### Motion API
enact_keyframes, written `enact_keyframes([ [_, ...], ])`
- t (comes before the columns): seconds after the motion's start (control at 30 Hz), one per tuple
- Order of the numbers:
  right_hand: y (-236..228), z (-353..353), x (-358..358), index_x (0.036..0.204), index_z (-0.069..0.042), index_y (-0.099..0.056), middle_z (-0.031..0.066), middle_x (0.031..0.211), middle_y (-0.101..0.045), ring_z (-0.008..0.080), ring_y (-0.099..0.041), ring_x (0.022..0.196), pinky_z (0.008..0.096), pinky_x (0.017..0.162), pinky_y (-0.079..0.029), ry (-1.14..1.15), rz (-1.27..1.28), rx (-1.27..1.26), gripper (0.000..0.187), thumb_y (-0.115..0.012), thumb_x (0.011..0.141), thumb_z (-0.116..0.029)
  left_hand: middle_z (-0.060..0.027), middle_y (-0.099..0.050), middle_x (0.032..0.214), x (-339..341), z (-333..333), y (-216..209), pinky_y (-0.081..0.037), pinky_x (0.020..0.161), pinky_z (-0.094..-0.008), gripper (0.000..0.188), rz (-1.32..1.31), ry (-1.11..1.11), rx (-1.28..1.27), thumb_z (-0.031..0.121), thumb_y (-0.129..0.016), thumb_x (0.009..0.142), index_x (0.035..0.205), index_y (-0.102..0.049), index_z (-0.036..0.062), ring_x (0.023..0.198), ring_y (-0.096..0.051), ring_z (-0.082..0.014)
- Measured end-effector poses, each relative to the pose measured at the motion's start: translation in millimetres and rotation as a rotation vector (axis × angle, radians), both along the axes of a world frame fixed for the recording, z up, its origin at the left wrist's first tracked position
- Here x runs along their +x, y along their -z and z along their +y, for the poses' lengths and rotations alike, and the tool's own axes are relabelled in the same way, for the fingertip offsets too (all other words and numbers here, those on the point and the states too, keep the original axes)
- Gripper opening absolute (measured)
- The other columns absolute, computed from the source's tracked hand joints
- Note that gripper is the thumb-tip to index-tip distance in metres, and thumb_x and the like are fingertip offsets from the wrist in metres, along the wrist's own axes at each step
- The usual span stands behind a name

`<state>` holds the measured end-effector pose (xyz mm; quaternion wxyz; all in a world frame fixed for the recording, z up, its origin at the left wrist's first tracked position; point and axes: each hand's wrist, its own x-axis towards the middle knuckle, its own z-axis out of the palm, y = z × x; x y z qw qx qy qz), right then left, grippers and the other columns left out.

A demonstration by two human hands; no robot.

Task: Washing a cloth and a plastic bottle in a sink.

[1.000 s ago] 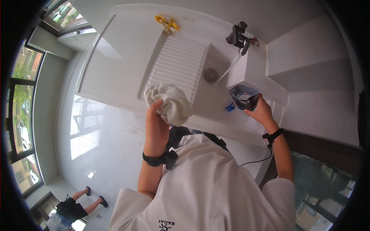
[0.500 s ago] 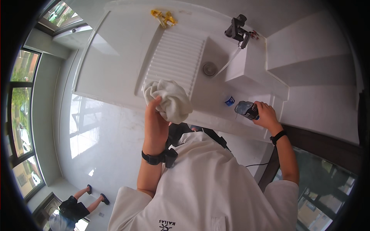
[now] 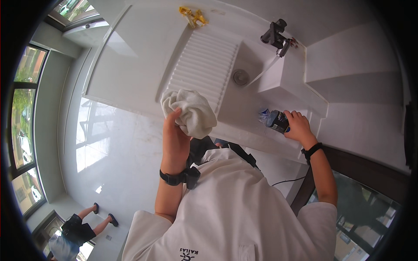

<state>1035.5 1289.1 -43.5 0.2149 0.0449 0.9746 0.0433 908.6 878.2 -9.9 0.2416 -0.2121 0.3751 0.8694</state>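
- I see the left hand (image 3: 175,141) holding a bunched white cloth (image 3: 194,116), near side and left of the tap (image 3: 274,37): soft, light, best gripped by its folds.
- The right hand (image 3: 298,127) grips a tipped, dark-wrapped container (image 3: 278,122), near side of the tap: probably slippery; I'd take its middle.
- Beside it, something blue (image 3: 264,114), too blurred to name.

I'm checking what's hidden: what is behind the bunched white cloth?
The ribbed drainboard shows beyond the cloth; part of its near end is covered, as are most fingers of the left hand.
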Motion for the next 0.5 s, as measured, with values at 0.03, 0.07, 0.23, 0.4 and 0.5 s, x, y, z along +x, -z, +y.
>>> enact_keyframes([
  [0.03,-1.4,-3.4,-4.3,0.130,-0.014,-0.050,0.0133,0.106,-0.058,0.0330,-0.058,0.105,0.0434,0.085,-0.048,0.010,-0.001,-0.006,0.079,-0.080,0.056,-0.017,-0.0051,-0.063,0.117,-0.1,-0.2,0.5,-0.050,0.075,-0.0301,0.051,0.002,-0.004,-0.002,0.035,-0.060,0.091,0.132,-0.050,0.0078,0.104,-0.063,-0.0168],
  [0.07,-2.9,-6.3,-8.4,0.130,-0.014,-0.050,0.0133,0.106,-0.058,0.0330,-0.058,0.105,0.0434,0.085,-0.048,0.009,-0.001,-0.007,0.079,-0.080,0.056,-0.017,-0.0053,-0.063,0.117,0.1,-0.6,0.5,-0.050,0.075,-0.0301,0.051,0.006,-0.009,-0.004,0.035,-0.060,0.091,0.132,-0.050,0.0074,0.104,-0.063,-0.0168],
  [0.23,-15.2,-22.1,-25.5,0.139,-0.018,-0.050,0.0129,0.107,-0.057,0.0314,-0.056,0.104,0.0406,0.086,-0.045,-0.051,0.034,0.047,0.088,-0.080,0.056,-0.018,-0.0077,-0.060,0.124,0.9,-5.6,3.1,-0.050,0.088,-0.0376,0.051,-0.003,0.000,0.035,0.032,-0.058,0.093,0.136,-0.047,0.0064,0.113,-0.060,-0.0214],
  [0.4,-21.9,-26.6,-31.9,0.143,-0.021,-0.048,0.0121,0.107,-0.057,0.0296,-0.054,0.104,0.0393,0.085,-0.043,-0.050,0.080,0.182,0.093,-0.081,0.057,-0.019,-0.0049,-0.065,0.115,2.2,-5.4,-1.7,-0.053,0.078,-0.0318,0.048,-0.010,-0.022,0.016,0.034,-0.061,0.091,0.131,-0.051,0.0085,0.104,-0.064,-0.0176],
  [0.5,-29.2,-31.9,-36.2,0.145,-0.022,-0.046,0.0116,0.108,-0.056,0.0291,-0.054,0.105,0.0389,0.085,-0.042,-0.026,0.124,0.278,0.094,-0.082,0.058,-0.020,-0.0048,-0.065,0.115,2.6,-8.4,-0.1,-0.052,0.077,-0.0316,0.048,0.005,-0.013,0.018,0.034,-0.061,0.091,0.131,-0.051,0.0089,0.103,-0.064,-0.0174],
])
